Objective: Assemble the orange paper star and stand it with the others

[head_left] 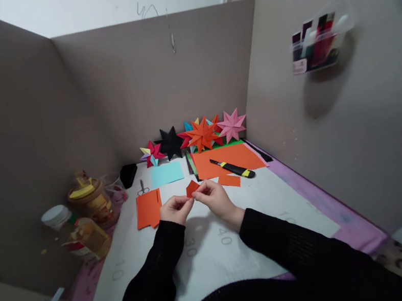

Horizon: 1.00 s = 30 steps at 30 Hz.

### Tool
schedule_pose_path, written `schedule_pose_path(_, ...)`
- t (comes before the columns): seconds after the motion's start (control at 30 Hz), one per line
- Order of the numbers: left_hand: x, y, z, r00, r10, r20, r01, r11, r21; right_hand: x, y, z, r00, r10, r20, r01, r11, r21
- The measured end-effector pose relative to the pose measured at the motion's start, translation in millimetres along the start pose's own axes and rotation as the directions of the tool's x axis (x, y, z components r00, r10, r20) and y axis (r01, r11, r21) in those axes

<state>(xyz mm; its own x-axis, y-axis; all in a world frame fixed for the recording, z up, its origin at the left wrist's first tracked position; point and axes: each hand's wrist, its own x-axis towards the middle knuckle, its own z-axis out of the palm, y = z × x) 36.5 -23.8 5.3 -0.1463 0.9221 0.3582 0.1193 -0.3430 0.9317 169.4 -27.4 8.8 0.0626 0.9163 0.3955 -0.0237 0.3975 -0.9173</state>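
My left hand and my right hand meet over the middle of the white mat. Both pinch a small folded piece of orange paper, held just above the mat. A stack of cut orange paper squares lies just left of my left hand. A small orange strip lies right of my right hand. Behind it a black and yellow utility knife rests on a large orange sheet.
Several folded paper stars stand along the back cardboard wall. A light blue sheet and small scissors lie behind the hands. Jars and a bottle crowd the left edge. Cardboard walls enclose three sides; a plastic pouch hangs on the right wall.
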Motion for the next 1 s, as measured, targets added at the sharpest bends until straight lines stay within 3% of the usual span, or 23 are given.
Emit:
schedule_pose_path(0.23,1.3,-2.8,-1.2,0.999,-0.049,0.012,0.049,0.999,0.000,0.1,5.2,2.4,1.000,-0.009,-0.029,0.010,1.000,0.021)
schedule_pose_path(0.4,1.7,-6.1,-0.4,0.998,-0.060,0.028,0.061,0.997,-0.043,0.2,9.2,3.6,0.999,0.024,-0.045,-0.018,0.992,0.125)
schedule_pose_path(0.63,4.1,-14.3,0.8,0.979,-0.139,0.150,0.168,0.963,-0.210,4.1,9.9,-1.2,0.995,0.038,-0.097,-0.031,0.997,0.072)
schedule_pose_path(0.83,4.2,-12.0,-1.2,0.960,-0.163,0.229,0.181,0.981,-0.064,1.1,9.7,1.1,0.998,0.032,-0.052,-0.026,0.993,0.116)
schedule_pose_path(1.0,3.1,-5.2,-2.2,0.958,-0.194,0.213,0.195,0.981,0.017,-1.0,10.7,2.4,0.996,0.047,-0.074,-0.042,0.997,0.067)
